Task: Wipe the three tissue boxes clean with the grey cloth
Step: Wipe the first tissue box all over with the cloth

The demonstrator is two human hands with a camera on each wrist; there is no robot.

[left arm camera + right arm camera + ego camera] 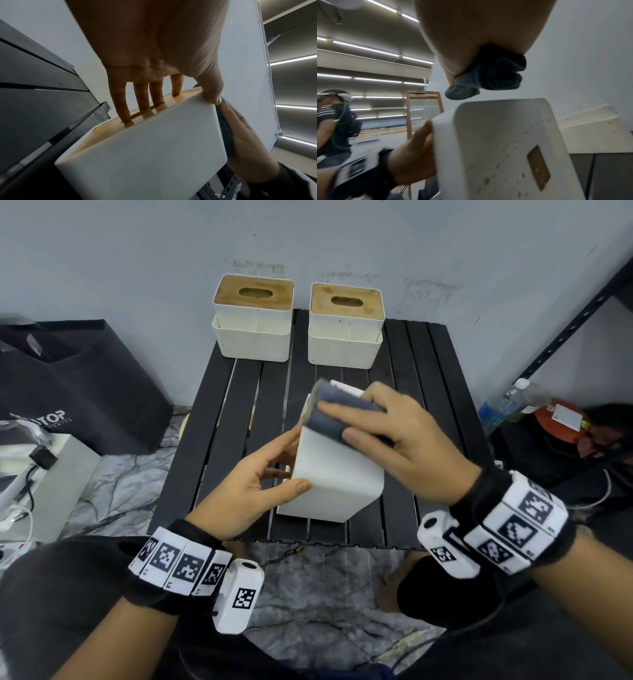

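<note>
We see a black slatted table (219, 419), its long flat planks running away from us towards a pale, stained wall (137, 251). At its far edge stand two white tissue boxes (252, 318) (345, 326), smooth and round-cornered, each capped by a wooden lid with an oval slot and speckled with brown spots. Nearer us a third white tissue box (334, 474) lies tipped on its side on the slats, a plain matte face turned up. Our left hand (255, 484) grips it, the fingers (142, 97) pressed against the wooden lid and the thumb curled over the white edge. Our right hand (407, 440) holds the grey cloth (337, 410), a soft bunched wad, with fingers laid over it, pressing it on the box's upper far end. A plastic bottle (503, 405) lies off to the right.
</note>
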